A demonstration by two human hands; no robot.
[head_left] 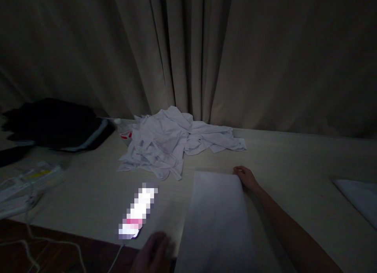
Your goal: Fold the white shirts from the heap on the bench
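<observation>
Well to the left of the folded white cloth [218, 222], which lies on the worktop [288, 163], are clear packets [38, 174] and, farther back, a dark pile [53, 121]. Nearer the folded cloth on that side lies a lit phone [140, 210]. The left hand [154, 249] is just beside the folded cloth's near left edge, its fingers curled but blurred; I cannot tell whether they hold anything. Behind the folded cloth, to its left, is a crumpled white heap [161, 141]. At its far right corner, the right hand's [244, 176] fingers are bent close together, touching it; whether they pinch it, I cannot tell.
</observation>
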